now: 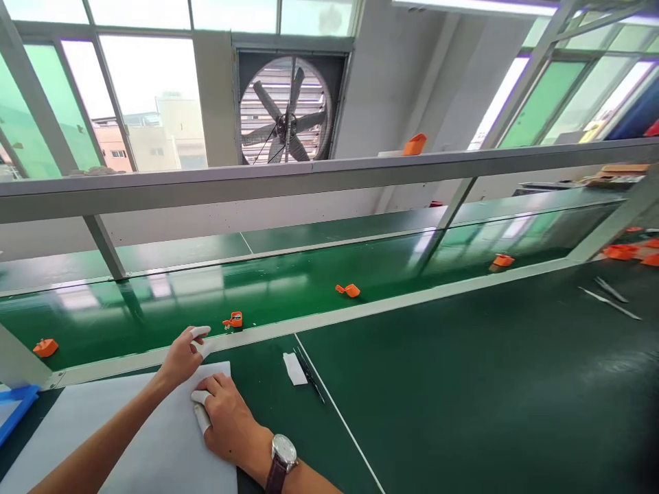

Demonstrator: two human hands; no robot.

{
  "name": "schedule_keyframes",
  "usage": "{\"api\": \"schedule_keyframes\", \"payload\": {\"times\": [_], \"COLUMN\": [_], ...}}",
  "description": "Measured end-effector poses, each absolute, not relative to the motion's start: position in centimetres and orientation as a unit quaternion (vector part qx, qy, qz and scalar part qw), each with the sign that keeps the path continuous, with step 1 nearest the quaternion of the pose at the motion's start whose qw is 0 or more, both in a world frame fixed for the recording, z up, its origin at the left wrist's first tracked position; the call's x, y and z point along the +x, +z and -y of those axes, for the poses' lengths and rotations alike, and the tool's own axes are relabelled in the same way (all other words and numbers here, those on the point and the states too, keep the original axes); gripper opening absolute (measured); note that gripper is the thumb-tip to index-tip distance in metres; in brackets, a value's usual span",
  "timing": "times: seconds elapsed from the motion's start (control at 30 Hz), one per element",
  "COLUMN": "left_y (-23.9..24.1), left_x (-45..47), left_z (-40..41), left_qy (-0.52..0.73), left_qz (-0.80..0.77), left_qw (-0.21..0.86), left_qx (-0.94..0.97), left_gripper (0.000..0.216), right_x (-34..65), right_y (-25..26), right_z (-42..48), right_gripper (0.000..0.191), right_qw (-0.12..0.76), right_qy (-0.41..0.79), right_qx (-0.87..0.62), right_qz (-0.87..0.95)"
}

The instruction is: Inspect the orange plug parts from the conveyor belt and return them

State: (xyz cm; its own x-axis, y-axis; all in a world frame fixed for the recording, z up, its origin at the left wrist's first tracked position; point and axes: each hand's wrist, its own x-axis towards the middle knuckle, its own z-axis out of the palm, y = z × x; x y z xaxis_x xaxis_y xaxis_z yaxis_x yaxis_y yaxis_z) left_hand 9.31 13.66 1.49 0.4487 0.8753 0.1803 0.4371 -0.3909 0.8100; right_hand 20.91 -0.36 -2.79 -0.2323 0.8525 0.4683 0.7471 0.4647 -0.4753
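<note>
My left hand (182,355) reaches over the pale rail at the edge of the green belt, its cot-covered index finger and thumb stretched out and apart. Nothing shows between them. Just beyond the fingertips, on the belt, sits a small orange plastic piece (235,320) with an opened flap and some metal inside. My right hand (226,412) rests over the right part of a white sheet (139,439), fingers curled and thumb drawn in against them. White cots cover its thumb and index finger too. Whatever lies between those fingertips, if anything, is hidden.
More orange pieces lie along the green belt (288,274), one (349,290) near its middle. Tweezers (310,376) and a white scrap (295,369) lie on the dark green table. A blue tray (20,412) stands at left. A metal beam (319,177) crosses above the belt.
</note>
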Motion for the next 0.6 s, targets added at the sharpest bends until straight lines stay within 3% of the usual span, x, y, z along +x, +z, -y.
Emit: {"api": "schedule_keyframes", "payload": {"times": [0.17,0.43,0.6], "left_y": [1.1,1.2,3.5], "left_x": [14.6,15.9,11.4], "left_z": [-16.9,-17.3,-13.5], "left_qy": [0.31,0.304,0.306], "left_qz": [-0.42,-0.444,-0.431], "left_qw": [0.331,0.382,0.448], "left_qx": [0.786,0.751,0.721], "left_gripper": [0.068,0.046,0.057], "right_x": [21.0,20.9,20.9], "right_y": [-2.8,-2.6,-2.6], "right_z": [0.3,0.2,0.2], "right_gripper": [0.033,0.032,0.036], "right_qw": [0.335,0.328,0.321], "right_qy": [0.068,0.05,0.066], "right_qx": [-0.512,-0.515,-0.514], "right_qz": [0.788,0.79,0.793]}}
